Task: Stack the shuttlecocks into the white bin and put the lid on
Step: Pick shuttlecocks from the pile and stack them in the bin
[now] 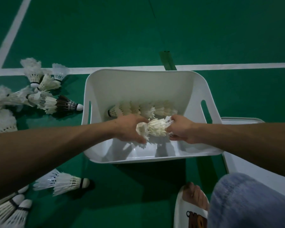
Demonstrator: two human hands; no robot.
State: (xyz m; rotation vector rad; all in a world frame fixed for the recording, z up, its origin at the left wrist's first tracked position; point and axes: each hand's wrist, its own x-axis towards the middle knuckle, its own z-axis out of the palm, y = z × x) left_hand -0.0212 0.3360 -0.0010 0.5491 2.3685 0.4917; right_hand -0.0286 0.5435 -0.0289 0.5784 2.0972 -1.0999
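A short stack of shuttlecocks [156, 129] is held over the white bin [138, 72] by both hands.

The stack is gripped at one end by the left hand [130, 129] and at the other by the right hand [179, 130], fingers curled round the feathers, above the bin's near half. A longer row of nested shuttlecocks [143, 110] is laid on its side along the far part of the bin's bottom. The lid [242, 120] is seen on the floor [105, 38] just right of the bin, partly hidden by the right arm. To the left, loose shuttlecocks [44, 86] are scattered on the floor, a dark-feathered shuttlecock [62, 105] among them.
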